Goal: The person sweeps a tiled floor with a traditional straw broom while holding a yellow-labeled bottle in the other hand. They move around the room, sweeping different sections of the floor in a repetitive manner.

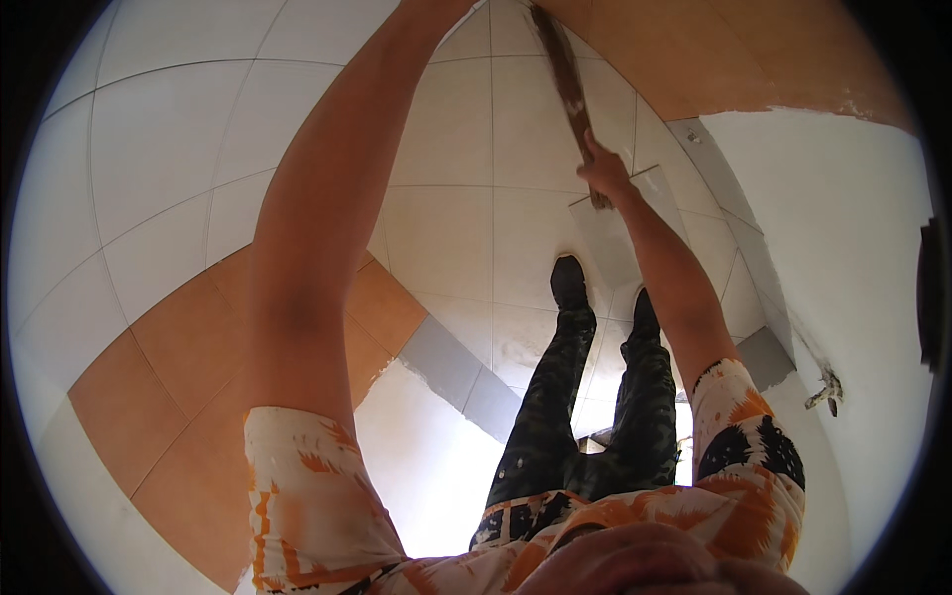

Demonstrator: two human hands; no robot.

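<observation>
Near its lower end, my right hand (607,173) is closed around a long, narrow, dark brown strip of wood (561,69). The strip slants up and slightly left to the top edge of the picture, and its grain looks rough and stained. Under my right hand, a flat grey-white tile piece (607,238) lies on the tiled floor (441,139). My left arm reaches far up to the top edge. Just the base of my left hand (442,8) shows there; its fingers, and anything they touch, are cut off.
Orange-brown tiles (188,367) cover the lower left wall, and more orange tiles (684,50) run along the upper right. Grey border pieces (451,362) edge the floor. A white wall (823,218) at right bears a small tap-like fitting (825,389). My dark shoes (569,283) stand near the tile piece.
</observation>
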